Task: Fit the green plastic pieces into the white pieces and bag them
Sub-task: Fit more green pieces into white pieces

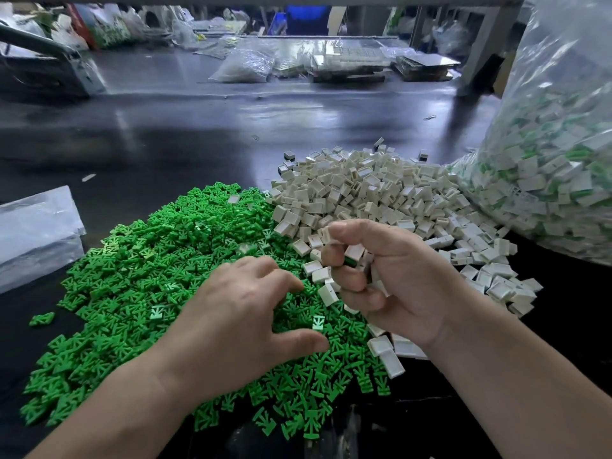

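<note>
A dark, glossy tabletop [198,134] reflects pale light, and along its far edge lie clear bags [245,66] and stacked trays [351,62], with a grey post [482,51] at its far right.

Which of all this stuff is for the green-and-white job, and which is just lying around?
For the job:
green pile
white pile
big clear bag of fitted pieces, on the right
right hand, gripping white pieces
left hand, over the green pile

Just lying about:
folded clear plastic, on the left
small clear bag, far back
stacked trays, far back
</note>
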Tool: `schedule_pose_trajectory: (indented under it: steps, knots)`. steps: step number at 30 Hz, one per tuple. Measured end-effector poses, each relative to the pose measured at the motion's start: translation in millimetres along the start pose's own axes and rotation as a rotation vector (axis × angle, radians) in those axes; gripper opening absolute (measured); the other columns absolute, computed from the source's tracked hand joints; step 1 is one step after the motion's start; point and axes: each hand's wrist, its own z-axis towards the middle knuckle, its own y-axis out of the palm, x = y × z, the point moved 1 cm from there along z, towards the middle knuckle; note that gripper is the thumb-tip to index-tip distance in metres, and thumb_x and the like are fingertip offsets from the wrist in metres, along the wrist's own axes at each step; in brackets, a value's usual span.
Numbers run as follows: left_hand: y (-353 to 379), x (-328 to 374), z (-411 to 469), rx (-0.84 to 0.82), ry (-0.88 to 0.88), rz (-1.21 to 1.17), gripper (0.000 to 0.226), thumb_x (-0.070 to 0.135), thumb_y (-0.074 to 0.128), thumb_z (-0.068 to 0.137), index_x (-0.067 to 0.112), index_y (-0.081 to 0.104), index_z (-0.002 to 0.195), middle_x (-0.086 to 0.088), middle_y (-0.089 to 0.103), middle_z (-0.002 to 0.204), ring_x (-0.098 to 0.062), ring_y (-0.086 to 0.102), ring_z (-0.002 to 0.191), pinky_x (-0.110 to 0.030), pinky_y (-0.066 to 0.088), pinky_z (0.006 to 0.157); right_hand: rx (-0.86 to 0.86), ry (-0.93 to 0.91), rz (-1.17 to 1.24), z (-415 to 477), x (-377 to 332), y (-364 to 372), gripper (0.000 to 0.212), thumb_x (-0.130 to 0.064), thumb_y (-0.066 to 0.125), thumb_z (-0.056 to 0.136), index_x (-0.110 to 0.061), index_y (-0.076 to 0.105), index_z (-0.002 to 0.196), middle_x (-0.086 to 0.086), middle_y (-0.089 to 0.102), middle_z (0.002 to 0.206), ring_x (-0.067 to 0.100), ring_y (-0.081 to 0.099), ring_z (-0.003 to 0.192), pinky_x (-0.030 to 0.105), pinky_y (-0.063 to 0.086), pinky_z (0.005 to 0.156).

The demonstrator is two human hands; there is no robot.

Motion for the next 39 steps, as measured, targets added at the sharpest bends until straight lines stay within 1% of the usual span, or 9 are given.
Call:
schedule_pose_trajectory:
  steps: [8,12,14,16,18,23,31,35,39]
  knots:
    - [5.0,4.5,4.0,0.009,0.178,0.005,0.033,0.058,0.053,0.087,0.036,0.071,0.104,0.014,0.057,0.085,-0.010,0.056,0.081,-0.036,0.048,0.070,0.009,-0.018,-0.019,0.7,2.0,0.3,0.009,-0.022,0.068,0.079,-0.019,0.065,0.071,0.002,0.057,0.071,0.011,0.043,0.047,0.018,0.031,0.032]
    - [7.1,4.8,7.0,0.091,0.197,-0.005,0.029,0.047,0.048,0.094,0.029,0.071,0.095,0.013,0.061,0.085,-0.011,0.057,0.080,-0.036,0.048,0.071,0.024,-0.021,-0.059,0.2,2.7,1.0,0.010,-0.022,0.068,0.080,-0.016,0.061,0.076,0.003,0.057,0.072,0.011,0.043,0.048,0.018,0.030,0.032]
    - [4.9,4.6,6.5,0.167,0.098,-0.157,0.024,0.045,0.051,0.097,0.030,0.069,0.092,0.015,0.063,0.081,-0.002,0.058,0.074,-0.023,0.048,0.068,0.033,-0.025,-0.083,-0.3,3.3,1.8,0.010,-0.020,0.068,0.083,-0.016,0.061,0.077,0.003,0.056,0.072,0.010,0.043,0.048,0.018,0.030,0.033]
    - [1.9,2.0,5.6,0.239,-0.105,-0.456,0.014,0.043,0.058,0.092,0.033,0.066,0.087,0.013,0.067,0.075,0.003,0.058,0.060,-0.008,0.042,0.053,0.049,-0.030,-0.109,-0.8,3.7,1.9,0.010,-0.016,0.066,0.090,-0.016,0.063,0.080,0.003,0.057,0.073,0.010,0.044,0.048,0.017,0.029,0.033]
    - [1.2,-0.8,4.7,0.280,-0.214,-0.733,0.006,0.035,0.065,0.089,0.030,0.066,0.086,0.010,0.073,0.077,0.002,0.064,0.060,-0.008,0.046,0.052,0.066,-0.031,-0.135,-1.6,3.8,2.1,0.012,-0.014,0.064,0.093,-0.015,0.065,0.082,0.004,0.058,0.073,0.011,0.044,0.047,0.017,0.029,0.034]
    - [-4.0,-4.3,4.3,0.299,-0.266,-1.138,0.015,0.024,0.081,0.076,0.023,0.069,0.085,-0.006,0.073,0.088,-0.023,0.071,0.074,-0.026,0.058,0.068,0.060,-0.031,-0.171,-2.8,4.7,6.0,0.012,-0.013,0.064,0.093,-0.017,0.066,0.082,0.005,0.058,0.072,0.011,0.043,0.045,0.016,0.028,0.033]
    - [-5.2,0.1,6.9,0.299,-0.265,-1.317,0.022,0.013,0.077,0.070,0.021,0.072,0.090,-0.005,0.068,0.077,-0.022,0.068,0.070,-0.024,0.057,0.066,0.022,-0.024,-0.225,-3.9,8.2,10.5,0.011,-0.012,0.066,0.092,-0.017,0.068,0.082,0.005,0.057,0.071,0.009,0.043,0.043,0.016,0.030,0.033]
    - [-2.7,-0.2,8.9,0.280,-0.315,-1.461,0.022,0.007,0.078,0.070,0.017,0.071,0.088,-0.017,0.071,0.087,-0.029,0.070,0.075,-0.032,0.058,0.067,0.047,-0.030,-0.243,-3.3,9.7,11.4,0.009,-0.011,0.066,0.091,-0.015,0.068,0.083,0.003,0.060,0.069,0.009,0.043,0.042,0.016,0.029,0.033]
    - [-2.6,-3.3,10.4,0.270,-0.400,-1.626,0.032,0.010,0.081,0.062,0.011,0.072,0.093,-0.024,0.072,0.093,-0.029,0.072,0.074,-0.030,0.058,0.061,0.050,-0.045,-0.236,-2.8,9.4,10.6,0.011,-0.012,0.067,0.091,-0.017,0.070,0.081,0.004,0.063,0.071,0.009,0.044,0.043,0.016,0.030,0.033]
